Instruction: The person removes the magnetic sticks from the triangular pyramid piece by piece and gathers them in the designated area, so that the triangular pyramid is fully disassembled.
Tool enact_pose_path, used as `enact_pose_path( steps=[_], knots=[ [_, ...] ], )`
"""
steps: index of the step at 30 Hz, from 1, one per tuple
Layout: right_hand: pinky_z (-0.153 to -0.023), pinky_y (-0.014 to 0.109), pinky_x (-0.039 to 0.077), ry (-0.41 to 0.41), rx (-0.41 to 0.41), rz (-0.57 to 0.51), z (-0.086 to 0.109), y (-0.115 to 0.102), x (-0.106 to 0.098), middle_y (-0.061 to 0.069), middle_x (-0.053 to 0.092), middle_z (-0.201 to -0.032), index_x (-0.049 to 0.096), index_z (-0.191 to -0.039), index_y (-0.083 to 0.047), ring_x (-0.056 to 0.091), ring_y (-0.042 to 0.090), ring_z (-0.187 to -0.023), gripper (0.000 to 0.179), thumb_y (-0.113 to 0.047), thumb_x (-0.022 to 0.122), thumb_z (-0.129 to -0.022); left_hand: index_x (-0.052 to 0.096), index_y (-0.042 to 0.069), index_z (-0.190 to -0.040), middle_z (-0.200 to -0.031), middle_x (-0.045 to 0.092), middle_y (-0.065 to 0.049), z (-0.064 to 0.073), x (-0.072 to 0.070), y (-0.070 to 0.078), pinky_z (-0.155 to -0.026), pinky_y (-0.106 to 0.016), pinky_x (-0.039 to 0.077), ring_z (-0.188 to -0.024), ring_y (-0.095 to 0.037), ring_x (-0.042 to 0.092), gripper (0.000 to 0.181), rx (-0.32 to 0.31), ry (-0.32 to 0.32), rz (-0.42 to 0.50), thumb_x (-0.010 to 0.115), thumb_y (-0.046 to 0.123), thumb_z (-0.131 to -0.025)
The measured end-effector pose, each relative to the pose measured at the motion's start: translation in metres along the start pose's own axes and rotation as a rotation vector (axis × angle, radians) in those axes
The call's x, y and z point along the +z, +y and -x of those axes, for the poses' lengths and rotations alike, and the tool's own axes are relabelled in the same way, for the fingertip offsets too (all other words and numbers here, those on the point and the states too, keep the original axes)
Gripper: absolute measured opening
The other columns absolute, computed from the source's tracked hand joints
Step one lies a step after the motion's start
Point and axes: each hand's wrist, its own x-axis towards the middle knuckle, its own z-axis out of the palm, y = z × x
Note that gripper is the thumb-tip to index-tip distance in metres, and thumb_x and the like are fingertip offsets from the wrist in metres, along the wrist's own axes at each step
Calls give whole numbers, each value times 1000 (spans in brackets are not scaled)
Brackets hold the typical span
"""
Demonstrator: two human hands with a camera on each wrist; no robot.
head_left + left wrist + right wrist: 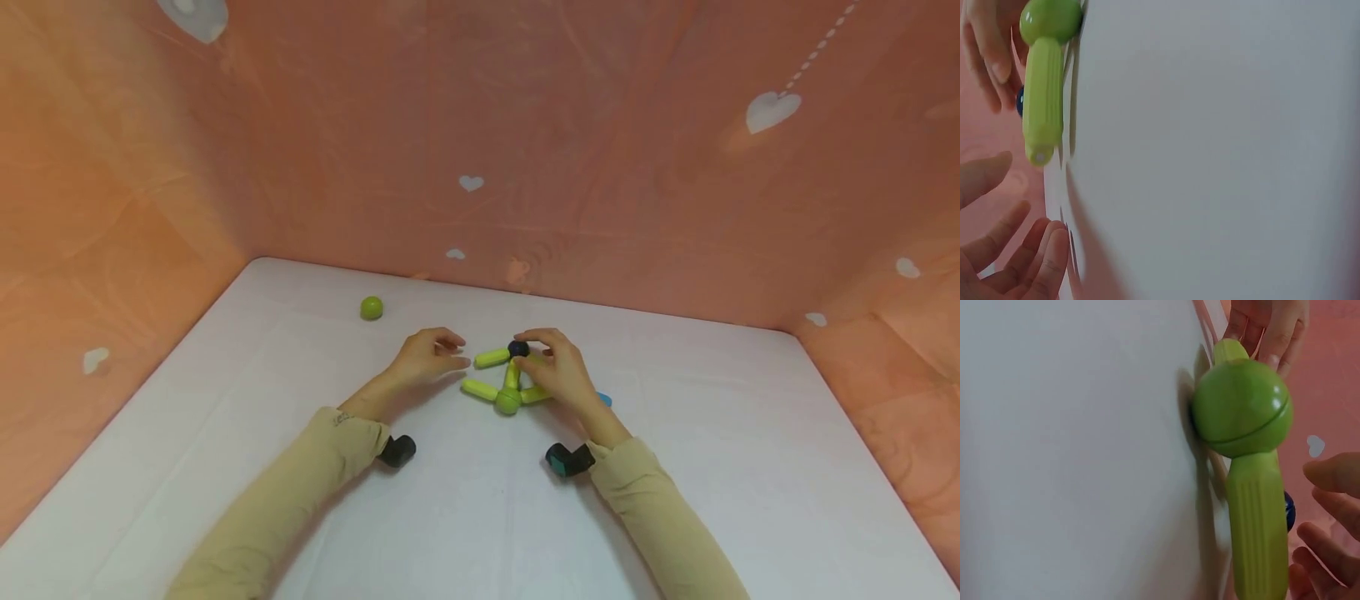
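On the white table lies a joined toy of yellow-green rods, a green ball and a dark blue ball. Rods spread from the green ball to the left, to the right and back towards the dark ball; another rod points left from the dark one. My left hand hovers left of the rod ends, fingers apart and holding nothing. Close around the dark ball is my right hand, thumb and fingers spread with a gap in the right wrist view. It covers part of the toy's right side.
A loose green ball sits at the back left of the table. Part of a blue piece shows behind my right wrist. Black wrist devices are on both arms. Orange cloth with pale hearts surrounds the table.
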Motion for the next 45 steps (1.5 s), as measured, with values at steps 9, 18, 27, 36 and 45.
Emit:
enact_pose_path(
  steps=[9, 18, 27, 36, 45],
  knots=[
    [-103, 46, 43, -49, 50, 16, -7, 4, -2, 19, 53, -134, 61, -126, -4, 49, 34, -126, 39, -15, 66, -89, 62, 3, -122, -115, 65, -16, -4, 17, 9, -87, -34, 52, -102, -27, 63, 38, 15, -19, 32, 70, 10, -86],
    [-99, 46, 47, -80, 99, 26, -10, 3, -1, 20, 54, -133, 59, -129, -6, 57, 37, -118, 41, -16, 65, -90, 63, 5, -122, -114, 66, -15, -7, 23, 13, -85, -33, 52, -100, -25, 63, 38, 10, -8, 21, 70, 9, -85],
    [-96, 47, 49, -106, 142, 53, -12, 5, 2, 18, 59, -129, 58, -130, -7, 58, 37, -115, 39, -18, 63, -93, 65, 4, -119, -108, 68, -15, -8, 26, 13, -81, -30, 52, -94, -23, 63, 35, 5, 9, 29, 69, 6, -84],
    [-93, 46, 50, -87, 128, 78, -13, 7, 4, 18, 62, -126, 59, -129, -6, 60, 36, -112, 38, -18, 62, -93, 68, 5, -115, -106, 67, -14, -10, 29, 12, -79, -29, 49, -91, -21, 60, 30, -25, -1, 13, 66, 5, -86],
    [-91, 45, 52, -64, 125, 73, -13, 7, 5, 17, 63, -125, 62, -127, -6, 63, 35, -109, 35, -16, 62, -93, 68, 6, -116, -113, 66, -15, -9, 29, 14, -90, -37, 48, -101, -25, 59, 29, -31, -28, -22, 63, 7, -88]
  ],
)
